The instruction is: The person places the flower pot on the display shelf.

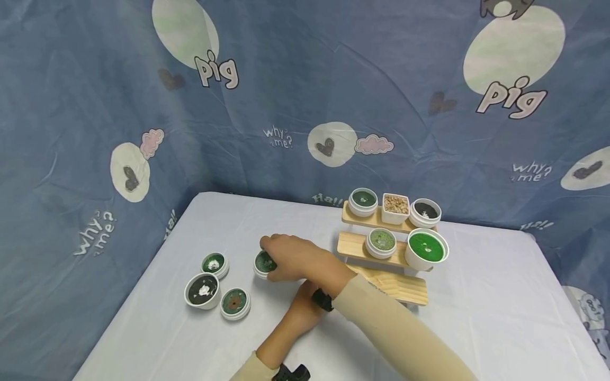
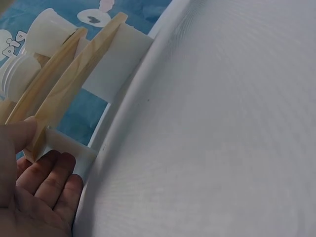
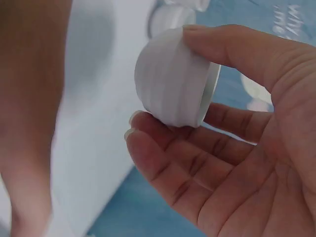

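In the head view, a wooden stand (image 1: 388, 283) is standing on the white tabletop (image 1: 495, 296), its three shelves rising like steps. The right hand (image 1: 294, 259) is reaching out to the left of the stand and holding a white cup (image 1: 263, 263) with a dark green filling. The left hand (image 1: 306, 307) is resting at the stand's near left end; its fingers are hiding from this angle. Farther left of the stand, three more cups are sitting in a cluster: a green one with a white patch (image 1: 214, 264), a black one with a white patch (image 1: 202, 291) and a green one with a brown patch (image 1: 235, 304). On the stand's top shelf, a dark green cup (image 1: 363, 202), a square dish of brown bits (image 1: 395, 208) and a black cup (image 1: 425, 212) are lining up; a pale green cup (image 1: 381, 242) and a bigger bright green cup (image 1: 426, 248) are occupying its middle shelf. Patterned blue cloth (image 1: 267, 79) is hanging behind the stand.

In the left wrist view, the left grip is narrowing onto the stand's lowest shelf end — thumb pressing above, fingers curling below, beside a white support (image 2: 71, 148).

In the right wrist view, the right grip is spreading only cup-wide — thumb pressing near the rim, fingers supporting the opposite side.
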Available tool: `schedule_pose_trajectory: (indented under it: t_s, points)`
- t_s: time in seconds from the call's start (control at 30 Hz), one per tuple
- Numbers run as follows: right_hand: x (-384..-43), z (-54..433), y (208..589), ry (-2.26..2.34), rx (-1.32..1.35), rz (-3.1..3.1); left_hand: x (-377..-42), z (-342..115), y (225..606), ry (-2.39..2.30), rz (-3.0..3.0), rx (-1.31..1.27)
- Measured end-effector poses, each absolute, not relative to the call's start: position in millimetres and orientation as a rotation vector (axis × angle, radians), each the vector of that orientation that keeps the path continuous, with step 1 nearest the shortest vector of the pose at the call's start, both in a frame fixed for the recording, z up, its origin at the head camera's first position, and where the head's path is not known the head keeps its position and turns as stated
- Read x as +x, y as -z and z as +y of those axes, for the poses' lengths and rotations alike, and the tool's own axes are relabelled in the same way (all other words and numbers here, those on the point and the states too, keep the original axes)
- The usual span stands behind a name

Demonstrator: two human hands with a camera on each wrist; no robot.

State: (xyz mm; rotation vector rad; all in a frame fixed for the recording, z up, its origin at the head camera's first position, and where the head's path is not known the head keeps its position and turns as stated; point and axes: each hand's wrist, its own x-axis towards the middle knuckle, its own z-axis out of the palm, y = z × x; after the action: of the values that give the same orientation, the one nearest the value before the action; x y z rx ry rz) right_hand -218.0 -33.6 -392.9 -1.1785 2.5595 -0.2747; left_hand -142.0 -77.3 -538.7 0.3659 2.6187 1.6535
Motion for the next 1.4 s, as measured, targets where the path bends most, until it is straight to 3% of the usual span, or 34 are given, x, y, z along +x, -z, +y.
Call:
schedule_pose_trajectory:
  t_s: [0.37, 0.7, 1.4]
  points:
    - [-221, 37, 352, 0.348, -1.181, 2.716, -151, -73, 542, -2.011, 2.204, 0.344]
    - [-219, 87, 348, 0.324, -1.116, 2.899, -150, -73, 539, -2.008, 2.204, 0.377]
    - [-214, 106, 357, 0.146, -1.064, 3.008, -148, -72, 536, -2.034, 2.158, 0.394]
